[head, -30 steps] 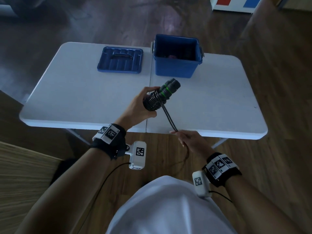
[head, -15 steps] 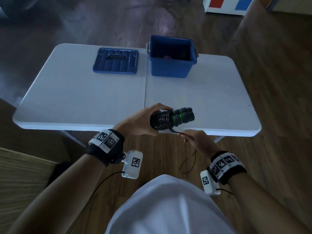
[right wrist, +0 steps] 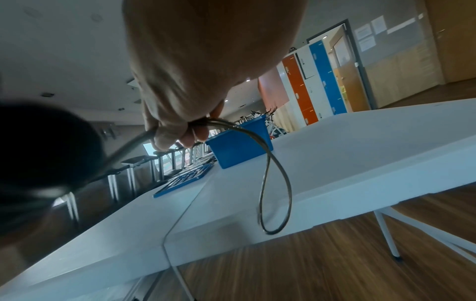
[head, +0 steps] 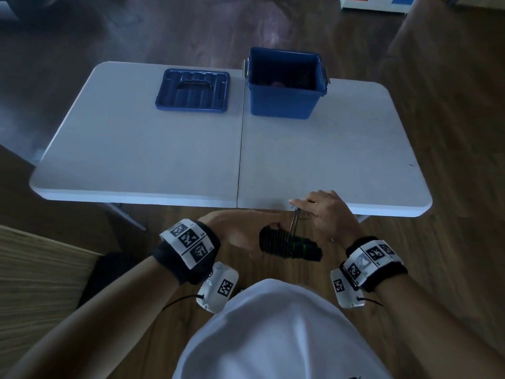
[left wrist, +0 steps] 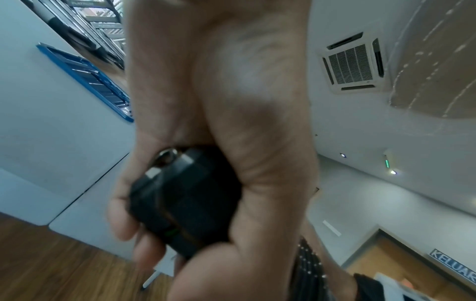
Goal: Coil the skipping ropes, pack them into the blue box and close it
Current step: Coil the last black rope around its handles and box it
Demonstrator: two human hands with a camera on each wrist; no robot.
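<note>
On the far left part of the white surface [head: 142, 149] the blue lid [head: 192, 90] lies flat, its handle side up. To its right, just beside it across the centre seam, stands the blue box [head: 285, 86], open at the top, with something reddish dimly visible inside that cannot be made out.

Nearer the person, below the front edge of the surface, the left hand [head: 240, 231] has its grip curled round the black skipping rope handles [head: 289, 246], which are bundled together with cord wound about them. The bundle lies roughly level and points to the right, its green-ringed end sticking out past the fingers; in the left wrist view the palm and thumb wrap the other end.

Right of that, the right hand [head: 325, 212] sits at the front edge of the surface, its grip pinched on the cord [right wrist: 268, 167]. One stretch of cord runs from these fingers [right wrist: 170, 134] down to the bundle, just below and to the left; a short free loop hangs from the same pinch in front of the surface edge.
</note>
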